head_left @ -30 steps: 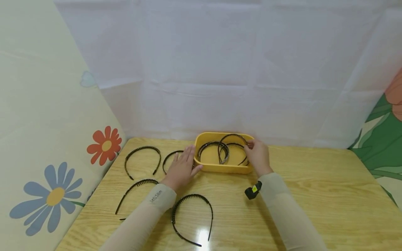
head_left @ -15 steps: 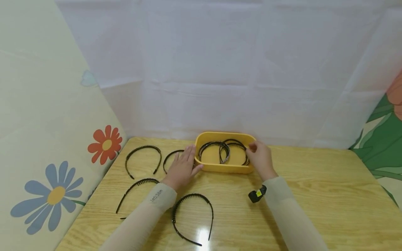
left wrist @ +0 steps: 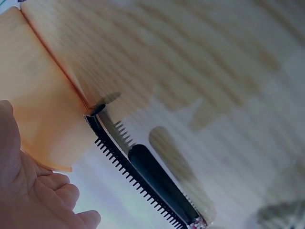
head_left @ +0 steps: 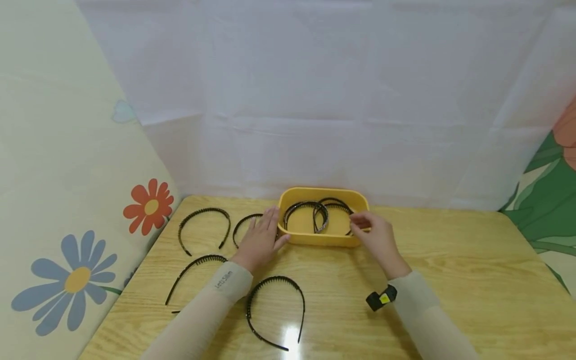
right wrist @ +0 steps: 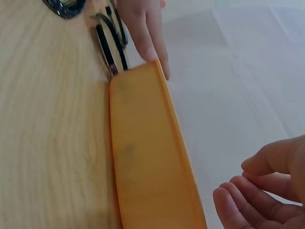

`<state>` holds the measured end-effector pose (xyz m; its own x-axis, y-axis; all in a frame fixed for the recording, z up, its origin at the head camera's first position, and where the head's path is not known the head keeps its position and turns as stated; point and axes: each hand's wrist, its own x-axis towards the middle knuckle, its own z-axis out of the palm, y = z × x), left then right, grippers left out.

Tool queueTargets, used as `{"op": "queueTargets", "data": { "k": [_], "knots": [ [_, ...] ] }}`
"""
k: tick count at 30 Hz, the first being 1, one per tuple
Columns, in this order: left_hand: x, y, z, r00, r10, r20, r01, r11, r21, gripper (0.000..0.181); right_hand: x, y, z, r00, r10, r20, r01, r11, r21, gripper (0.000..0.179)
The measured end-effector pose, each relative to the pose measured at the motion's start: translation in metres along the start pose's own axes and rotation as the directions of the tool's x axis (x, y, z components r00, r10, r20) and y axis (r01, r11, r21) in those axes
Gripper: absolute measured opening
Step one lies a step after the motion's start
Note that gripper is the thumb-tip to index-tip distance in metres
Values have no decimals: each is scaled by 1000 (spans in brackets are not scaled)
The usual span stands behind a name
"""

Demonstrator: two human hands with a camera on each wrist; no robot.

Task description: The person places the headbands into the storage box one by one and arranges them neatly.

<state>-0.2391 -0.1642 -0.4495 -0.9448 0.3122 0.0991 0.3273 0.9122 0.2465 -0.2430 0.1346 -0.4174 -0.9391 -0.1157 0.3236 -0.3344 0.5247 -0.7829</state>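
A yellow rectangular box (head_left: 324,241) stands at the back of the table, holding several dark toothed headbands (head_left: 321,230) that overlap one another. My left hand (head_left: 258,240) rests against the box's left end, fingers extended along its rim. Over the right end of the box is my right hand (head_left: 375,235), its fingers loosely bent and holding nothing. In the right wrist view those bent fingertips (right wrist: 228,198) show beside the box wall. One black headband (left wrist: 143,181) lies just past the left hand in the left wrist view, partly hidden by that hand in the head view.
More headbands lie on the wooden table (head_left: 472,280): one at the back left (head_left: 204,212), a partly covered one (head_left: 189,272) under the left forearm, and a headband (head_left: 275,280) between the arms. A white cloth (head_left: 288,100) hangs behind the box.
The right hand has let go of a headband, which has dropped lower into the box's right side. Its wrist has swung right and nearer. The left hand stays in place.
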Motion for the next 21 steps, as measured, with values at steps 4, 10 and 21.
{"op": "queueTargets", "data": {
  "k": [4, 10, 21],
  "knots": [
    [0, -1, 0, 1000, 3, 3, -3, 1000, 5, 83, -13, -4, -2, 995, 27, 97, -28, 1000, 6, 21],
    [0, 0, -2, 1000, 3, 3, -3, 1000, 4, 82, -29, -8, 5, 976, 28, 215, -37, 999, 36, 17],
    [-1, -2, 0, 1000, -3, 0, 3, 1000, -4, 82, -46, -9, 43, 887, 17, 461, -75, 991, 107, 22]
  ]
}}
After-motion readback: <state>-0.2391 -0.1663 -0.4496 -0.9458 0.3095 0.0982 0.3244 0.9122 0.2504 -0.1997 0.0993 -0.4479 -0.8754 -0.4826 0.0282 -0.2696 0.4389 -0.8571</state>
